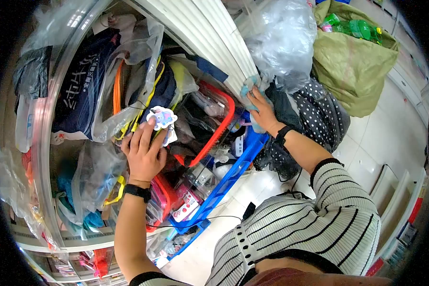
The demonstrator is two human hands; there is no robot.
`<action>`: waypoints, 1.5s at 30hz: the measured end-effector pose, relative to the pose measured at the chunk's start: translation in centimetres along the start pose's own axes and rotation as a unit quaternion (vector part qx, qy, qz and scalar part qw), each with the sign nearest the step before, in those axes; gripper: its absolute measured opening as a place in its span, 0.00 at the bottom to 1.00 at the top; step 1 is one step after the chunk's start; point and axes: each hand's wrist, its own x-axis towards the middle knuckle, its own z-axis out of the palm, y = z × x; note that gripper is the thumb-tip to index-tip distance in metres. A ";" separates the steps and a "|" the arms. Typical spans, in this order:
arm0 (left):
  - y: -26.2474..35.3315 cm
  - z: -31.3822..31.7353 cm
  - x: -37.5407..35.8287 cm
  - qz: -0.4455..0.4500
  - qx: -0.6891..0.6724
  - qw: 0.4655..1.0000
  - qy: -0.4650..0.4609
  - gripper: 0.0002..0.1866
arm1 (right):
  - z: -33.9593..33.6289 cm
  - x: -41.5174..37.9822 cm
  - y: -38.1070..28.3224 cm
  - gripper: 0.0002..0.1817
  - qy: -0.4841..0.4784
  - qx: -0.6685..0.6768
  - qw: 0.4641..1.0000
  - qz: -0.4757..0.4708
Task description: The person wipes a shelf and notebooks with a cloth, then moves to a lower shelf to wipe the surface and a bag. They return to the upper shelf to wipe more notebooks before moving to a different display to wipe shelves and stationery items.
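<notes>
My left hand (pixel 144 150) reaches over a pile of bagged goods, its fingers stretched out and a little apart. A fingertip touches a cartoon cut-out card (pixel 162 118) with a white border; a second small white card (pixel 169 137) shows just below it. Whether either card is gripped cannot be seen. My right hand (pixel 262 108) presses a pale blue-grey cloth (pixel 250 90) against the end of the white ribbed panels (pixel 209 33), fingers bent over it.
Clear bags with dark clothing (pixel 88 78) fill the left shelf. A red-rimmed basket (pixel 229 107) and a blue crate (pixel 224 183) stand in the middle. Polka-dot fabric (pixel 321 107), a clear plastic bag (pixel 283 40) and a green sack (pixel 352 66) with bottles lie right.
</notes>
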 end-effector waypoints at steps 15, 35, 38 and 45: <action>-0.3 0.3 -0.3 0.027 0.025 0.999 -0.008 0.26 | -5.2 17.8 -13.6 0.32 0.233 0.096 0.939 -0.233; 0.0 0.1 0.0 0.002 0.000 1.000 0.001 0.25 | 2.0 3.7 -2.6 0.34 0.215 0.184 0.937 0.206; 0.2 -0.1 0.1 0.002 0.008 1.000 -0.006 0.25 | -0.7 8.5 -9.1 0.32 0.229 0.181 0.955 0.060; 0.1 0.0 0.1 0.012 0.007 1.000 0.007 0.24 | -4.4 16.2 -14.8 0.35 0.200 0.070 0.949 -0.233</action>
